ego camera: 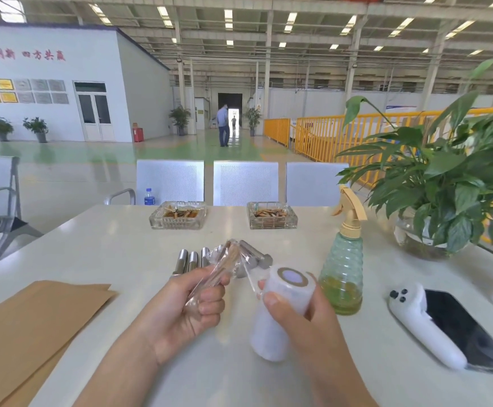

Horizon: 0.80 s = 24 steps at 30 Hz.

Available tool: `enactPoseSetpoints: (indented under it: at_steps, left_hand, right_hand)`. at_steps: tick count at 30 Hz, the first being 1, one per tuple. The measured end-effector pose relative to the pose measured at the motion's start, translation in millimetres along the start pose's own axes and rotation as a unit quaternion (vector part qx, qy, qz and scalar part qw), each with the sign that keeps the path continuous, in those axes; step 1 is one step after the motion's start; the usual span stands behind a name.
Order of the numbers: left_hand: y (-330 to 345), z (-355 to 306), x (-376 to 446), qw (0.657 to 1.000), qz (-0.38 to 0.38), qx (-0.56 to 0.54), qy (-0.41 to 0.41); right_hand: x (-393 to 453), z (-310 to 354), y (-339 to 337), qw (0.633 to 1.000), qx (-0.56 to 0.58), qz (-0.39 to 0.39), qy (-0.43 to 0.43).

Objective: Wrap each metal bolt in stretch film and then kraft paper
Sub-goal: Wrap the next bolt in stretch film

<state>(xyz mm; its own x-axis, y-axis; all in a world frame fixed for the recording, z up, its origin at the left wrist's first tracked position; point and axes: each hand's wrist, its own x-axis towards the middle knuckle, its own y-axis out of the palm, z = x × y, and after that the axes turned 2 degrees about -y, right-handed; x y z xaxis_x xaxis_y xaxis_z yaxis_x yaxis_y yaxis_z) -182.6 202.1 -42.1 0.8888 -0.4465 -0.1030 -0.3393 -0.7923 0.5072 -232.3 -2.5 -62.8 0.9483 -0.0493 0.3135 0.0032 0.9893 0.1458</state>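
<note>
A film-covered bolt [215, 273] is gripped above the worktop [116, 245] by the curled fingers of the left hand [186, 312]. The stretch film roll [280, 312] is held by the right hand [295, 321], its fingers wrapped around it. Bare bolts [192, 261] lie behind, and kraft paper [33, 333] is at the left.

Bare white tabletop [116, 254] is being left open between the stacked brown kraft paper sheets [33, 327] at the left and the row of grey metal bolts [192, 261]. Passage to the right is being narrowed by a green ribbed plastic spray bottle [342, 274], a white handheld controller [424, 327] and a black smartphone [468, 333]. The far edge is being blocked by two glass ashtrays [177, 215].
</note>
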Motion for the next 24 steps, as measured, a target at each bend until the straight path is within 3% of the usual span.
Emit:
enactPoseSetpoints:
  at_steps: [2, 4, 6, 9, 14, 15, 16, 19, 20, 21, 24]
  left_hand:
    - [6, 7, 1, 0.995, -0.045, 0.075, 0.040]
    - [8, 15, 2, 0.966, -0.086, 0.222, 0.105]
    - [10, 23, 3, 0.891, -0.135, 0.396, 0.176]
    - [5, 30, 7, 0.793, -0.191, 0.525, 0.244]
    - [-2, 34, 11, 0.655, -0.219, 0.689, 0.221]
    - [-2, 34, 9, 0.654, -0.217, 0.693, 0.212]
    - [-1, 33, 8, 0.679, -0.210, 0.673, 0.202]
    - [0, 26, 2, 0.837, -0.177, 0.501, 0.132]
    - [-2, 25, 1, 0.868, -0.162, 0.458, 0.107]
    - [-3, 22, -1, 0.874, -0.149, 0.452, 0.103]
    - [-6, 18, -5, 0.815, -0.133, 0.538, 0.170]
  right_hand:
    - [-1, -2, 10, 0.997, 0.068, -0.011, 0.040]
    - [-1, 0, 17, 0.980, 0.175, -0.011, 0.095]
    - [-2, 3, 19, 0.957, 0.256, -0.002, 0.138]
    - [-3, 3, 17, 0.933, 0.315, 0.016, 0.173]
    - [-3, -1, 13, 0.917, 0.346, 0.026, 0.196]
    - [-2, -2, 13, 0.917, 0.347, 0.026, 0.195]
    - [-1, -3, 13, 0.918, 0.345, 0.026, 0.195]
    - [2, -1, 12, 0.921, 0.343, 0.014, 0.185]
    - [2, 0, 11, 0.922, 0.344, 0.017, 0.180]
    - [2, 1, 10, 0.923, 0.343, 0.025, 0.176]
    - [-2, 3, 9, 0.926, 0.330, 0.052, 0.176]
